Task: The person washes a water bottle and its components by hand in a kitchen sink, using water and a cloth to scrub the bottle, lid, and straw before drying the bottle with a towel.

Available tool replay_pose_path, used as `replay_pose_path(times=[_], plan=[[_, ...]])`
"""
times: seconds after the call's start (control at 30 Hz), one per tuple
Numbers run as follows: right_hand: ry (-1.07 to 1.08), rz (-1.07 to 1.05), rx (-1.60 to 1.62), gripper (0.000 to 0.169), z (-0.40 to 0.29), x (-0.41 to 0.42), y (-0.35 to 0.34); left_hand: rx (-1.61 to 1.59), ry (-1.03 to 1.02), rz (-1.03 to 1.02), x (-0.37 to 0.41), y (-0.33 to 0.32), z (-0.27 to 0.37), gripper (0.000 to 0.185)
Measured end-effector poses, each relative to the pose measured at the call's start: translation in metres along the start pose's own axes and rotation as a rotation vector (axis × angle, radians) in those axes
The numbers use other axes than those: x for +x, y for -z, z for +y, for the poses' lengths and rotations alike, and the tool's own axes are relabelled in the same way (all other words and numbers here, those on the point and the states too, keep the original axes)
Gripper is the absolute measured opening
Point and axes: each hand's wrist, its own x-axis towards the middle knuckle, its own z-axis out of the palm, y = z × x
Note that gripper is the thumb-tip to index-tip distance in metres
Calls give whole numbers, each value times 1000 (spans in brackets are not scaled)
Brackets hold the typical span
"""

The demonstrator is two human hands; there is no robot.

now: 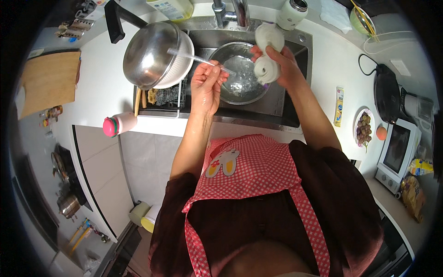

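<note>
My left hand [207, 85] pinches a transparent plastic straw [193, 57], which slants over the left rim of the metal basin [223, 98]. My right hand [286, 64] grips a pale bottle lid [267, 70] over the right side of that basin. The lid has a small dark hole and a second rounded part [270, 36] above it; whether the two parts are joined is hidden by the fingers. Water [242, 78] fills the basin, rippled and bright with reflections. The basin sits inside the sink [292, 107], in front of the faucet [241, 12].
Left of my left hand, a steel pan [148, 57] rests tilted on a white colander [187, 55]. An open pale bottle [292, 14] stands behind the sink. A pink-capped bottle [119, 125] lies near the counter's front edge. Grapes [364, 130] on a plate are at right.
</note>
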Motion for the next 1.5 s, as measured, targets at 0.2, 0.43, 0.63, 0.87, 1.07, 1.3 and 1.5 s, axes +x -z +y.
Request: replay_pose_path(times=[0.2,0.43,0.63,0.87,1.07,1.3,1.5], plan=[[-44,-156,426,74,6,0,-14,96,-45,-33,-4,-18,14,10],[57,-225,341,81,0,1,-21,366,-192,-137,-15,-42,15,11],[166,-295,205,79,-7,2,-34,821,-472,-140,-13,-43,2,14],[242,-331,67,81,-4,5,-35,1394,-678,-309,-14,-53,16,12],[124,-224,146,55,0,3,-46,1082,-470,-188,-5,-43,7,13],[245,129,-432,70,6,4,-61,41,275,51,0,-43,-8,25],[33,-44,-390,59,-19,-17,-58,-209,371,66,10,-31,-13,41]])
